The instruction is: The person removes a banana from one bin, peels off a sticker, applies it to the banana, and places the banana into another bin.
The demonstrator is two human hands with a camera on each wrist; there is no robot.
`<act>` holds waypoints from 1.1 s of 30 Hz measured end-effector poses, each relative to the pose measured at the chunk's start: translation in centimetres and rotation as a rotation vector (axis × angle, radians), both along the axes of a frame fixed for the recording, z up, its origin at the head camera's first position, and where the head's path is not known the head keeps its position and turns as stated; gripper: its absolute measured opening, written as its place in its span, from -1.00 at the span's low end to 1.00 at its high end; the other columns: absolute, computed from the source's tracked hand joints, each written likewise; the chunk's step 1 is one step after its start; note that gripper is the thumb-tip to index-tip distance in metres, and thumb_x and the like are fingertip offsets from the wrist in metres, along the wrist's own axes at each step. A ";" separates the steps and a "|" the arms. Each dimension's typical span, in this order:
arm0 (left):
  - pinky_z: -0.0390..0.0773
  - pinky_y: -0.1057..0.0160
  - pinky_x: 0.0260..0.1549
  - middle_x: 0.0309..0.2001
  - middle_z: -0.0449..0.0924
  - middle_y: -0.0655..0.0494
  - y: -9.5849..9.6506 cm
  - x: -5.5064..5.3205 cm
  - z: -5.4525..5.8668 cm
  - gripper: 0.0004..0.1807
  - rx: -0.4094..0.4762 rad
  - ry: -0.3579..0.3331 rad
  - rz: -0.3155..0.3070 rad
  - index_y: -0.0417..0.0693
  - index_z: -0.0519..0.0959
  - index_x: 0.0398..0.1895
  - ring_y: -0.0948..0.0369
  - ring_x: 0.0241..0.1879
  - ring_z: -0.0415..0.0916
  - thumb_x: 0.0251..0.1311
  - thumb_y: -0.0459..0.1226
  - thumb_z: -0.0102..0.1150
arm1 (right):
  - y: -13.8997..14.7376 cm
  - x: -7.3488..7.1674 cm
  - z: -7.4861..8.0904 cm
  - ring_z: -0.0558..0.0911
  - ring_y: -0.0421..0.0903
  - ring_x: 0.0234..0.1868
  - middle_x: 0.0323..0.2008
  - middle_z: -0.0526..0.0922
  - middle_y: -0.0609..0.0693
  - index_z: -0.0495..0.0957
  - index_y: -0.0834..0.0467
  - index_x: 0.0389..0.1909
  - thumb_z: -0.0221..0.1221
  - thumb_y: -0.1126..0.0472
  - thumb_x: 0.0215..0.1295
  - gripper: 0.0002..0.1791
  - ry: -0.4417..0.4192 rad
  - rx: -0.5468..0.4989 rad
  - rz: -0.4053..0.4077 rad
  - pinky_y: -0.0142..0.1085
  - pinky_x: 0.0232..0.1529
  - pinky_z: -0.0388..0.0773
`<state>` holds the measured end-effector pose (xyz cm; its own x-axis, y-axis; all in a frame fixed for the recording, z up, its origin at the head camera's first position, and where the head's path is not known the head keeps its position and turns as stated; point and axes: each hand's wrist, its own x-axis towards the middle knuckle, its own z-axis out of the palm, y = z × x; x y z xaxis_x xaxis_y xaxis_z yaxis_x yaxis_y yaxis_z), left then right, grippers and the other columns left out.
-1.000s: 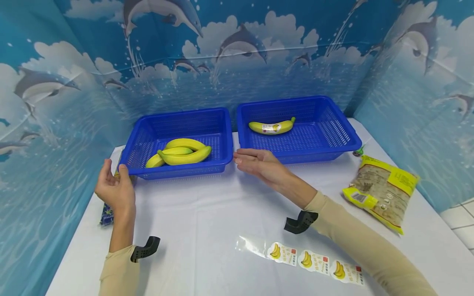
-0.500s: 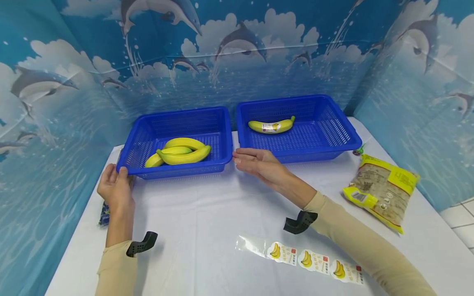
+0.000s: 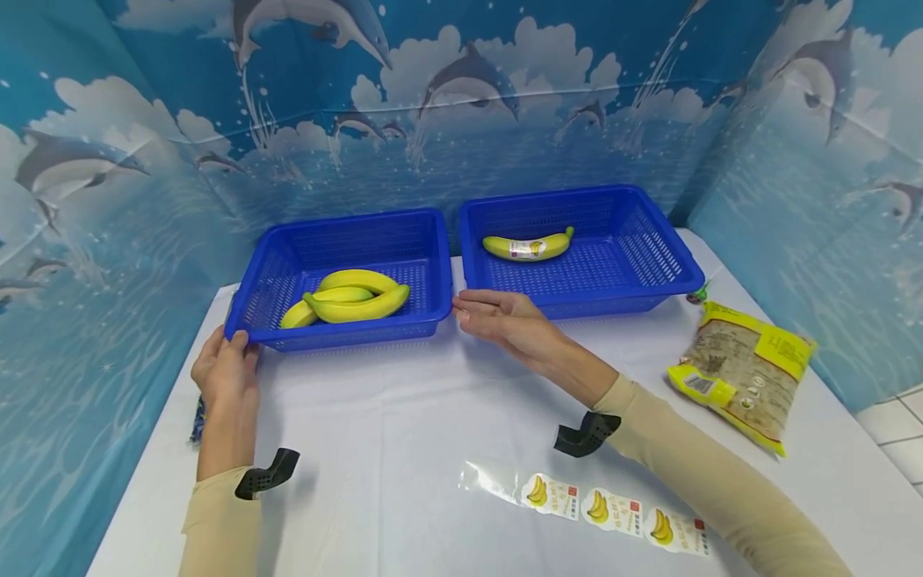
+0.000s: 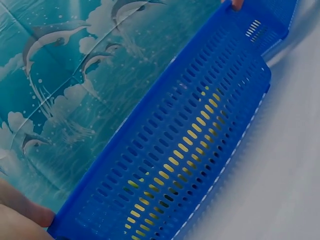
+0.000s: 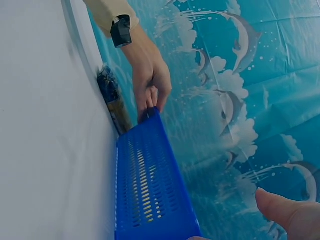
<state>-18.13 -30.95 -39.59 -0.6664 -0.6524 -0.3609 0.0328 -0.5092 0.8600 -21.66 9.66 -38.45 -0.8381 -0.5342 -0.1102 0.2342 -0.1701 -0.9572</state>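
Observation:
A blue plastic basket (image 3: 342, 330) with slotted walls stands at the left, several yellow bananas (image 3: 356, 308) lying in it. At its front left corner my left hand (image 3: 225, 370) holds the rim between thumb and fingers; some fingertips are hidden. My right hand (image 3: 508, 319) touches the front right corner with its fingertips, fingers nearly straight and thumb apart. In the left wrist view, bananas show through the slots of the basket wall (image 4: 175, 135). In the right wrist view, the left hand (image 5: 150, 75) reaches down to the far corner of the basket (image 5: 150, 185).
A second blue basket (image 3: 598, 301) stands at the right, with one labelled banana (image 3: 530, 247) inside. A strip of banana stickers (image 3: 613, 510) lies at the front. A yellow-edged bag (image 3: 746, 373) sits at the right. A dark packet (image 3: 198, 422) lies beyond the left hand.
My left hand has lowered slightly and its fingers have closed in around the basket corner. The left basket has shifted very slightly left. My right hand has stayed at its corner.

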 end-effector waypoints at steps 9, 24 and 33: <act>0.43 0.31 0.42 0.61 0.34 0.08 -1.0 0.1 -0.4 -0.41 -0.010 -0.094 -0.065 -0.03 0.35 0.64 0.21 0.49 0.44 0.61 -0.39 0.09 | 0.1 0.4 2.0 0.39 0.03 0.59 0.60 0.36 0.20 0.23 0.30 0.64 0.27 0.27 0.55 -0.26 0.080 0.060 -0.006 -0.07 0.61 0.24; 0.42 0.29 0.44 0.61 0.35 0.08 -1.6 -0.4 0.6 -0.40 -0.010 -0.120 -0.108 -0.01 0.32 0.66 0.18 0.51 0.42 0.61 -0.41 0.05 | -1.8 -5.9 11.6 0.65 0.06 0.37 0.37 0.63 0.22 0.50 0.29 0.47 0.25 0.36 0.54 -0.48 0.399 0.235 0.343 -0.08 0.43 0.54; 0.42 0.27 0.44 0.59 0.38 0.07 -1.7 -0.4 0.7 -0.41 -0.002 -0.131 -0.097 0.00 0.37 0.63 0.17 0.49 0.44 0.60 -0.41 0.08 | -6.0 -11.1 13.5 0.60 0.17 0.42 0.39 0.58 0.33 0.45 0.40 0.48 0.20 0.52 0.50 -0.45 0.443 0.159 0.672 0.01 0.39 0.57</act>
